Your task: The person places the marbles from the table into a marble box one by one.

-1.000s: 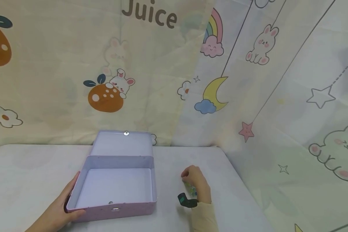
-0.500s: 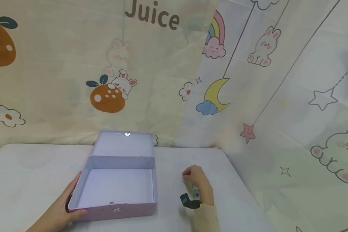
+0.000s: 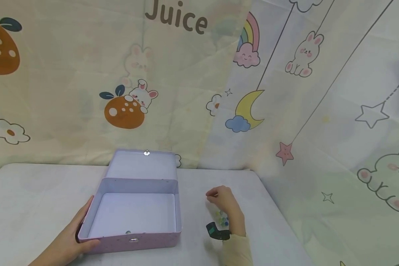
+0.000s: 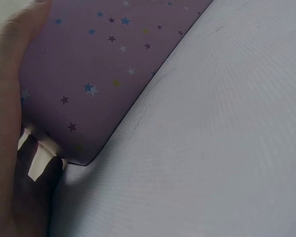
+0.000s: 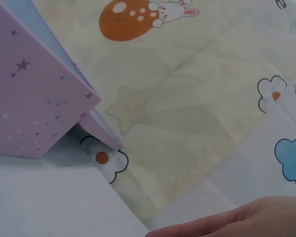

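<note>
A pale purple tin box [image 3: 136,242] with a hinged lid [image 3: 141,164] lies open on the white table, its clasp side towards me. My left hand [image 3: 64,236] grips its front left corner, thumb on the front wall and fingers along the left side. Stars dot the tin's outer wall [image 4: 103,64] in the left wrist view. Right of the box, my right hand [image 3: 224,199] hovers just beyond a small cluster of glass marbles [image 3: 222,218], its thumb and fingers bent together. Whether anything is between those fingertips is too small to tell. The right wrist view catches only part of this hand [image 5: 256,219].
The white table [image 3: 36,199] ends at a cartoon-printed cloth [image 3: 179,122] hanging behind and on the right. A dark strap device [image 3: 217,232] sits on my right wrist, near the marbles. The raised lid leans back towards the cloth.
My right hand has risen slightly away from the marbles, and more of them show now. The left hand and the tin box hold their place; the head view has shifted a little.
</note>
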Motion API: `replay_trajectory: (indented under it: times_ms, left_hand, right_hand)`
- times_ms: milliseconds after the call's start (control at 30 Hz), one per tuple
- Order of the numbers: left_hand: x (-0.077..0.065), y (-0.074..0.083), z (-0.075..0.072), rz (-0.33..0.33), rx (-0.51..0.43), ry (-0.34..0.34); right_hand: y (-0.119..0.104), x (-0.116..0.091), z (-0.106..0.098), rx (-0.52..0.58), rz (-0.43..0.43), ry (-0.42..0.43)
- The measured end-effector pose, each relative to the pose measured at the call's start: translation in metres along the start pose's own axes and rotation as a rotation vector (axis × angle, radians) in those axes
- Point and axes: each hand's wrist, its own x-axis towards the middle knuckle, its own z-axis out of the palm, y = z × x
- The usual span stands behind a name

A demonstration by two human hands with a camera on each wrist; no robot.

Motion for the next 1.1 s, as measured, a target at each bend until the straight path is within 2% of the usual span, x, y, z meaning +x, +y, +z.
replay_trajectory:
  times_ms: [267,533,800,1100]
  left_hand:
    - [0.0,0.002,0.0,0.017,-0.012,-0.002]
    - [-0.001,0.003,0.0,0.009,-0.007,-0.006]
    - [-0.001,0.002,0.001,0.004,-0.002,-0.01]
    - [-0.002,-0.001,0.001,-0.062,-0.04,-0.04]
  right_hand:
    - [-0.017,-0.003,-0.004,-0.019,-0.05,0.015]
    - [-0.04,-0.007,-0.009,-0.031,-0.16,0.03]
    - [-0.05,-0.014,-0.016,-0.027,-0.211,0.074]
    - [-0.071,-0.021,-0.017,0.025,-0.247,0.043]
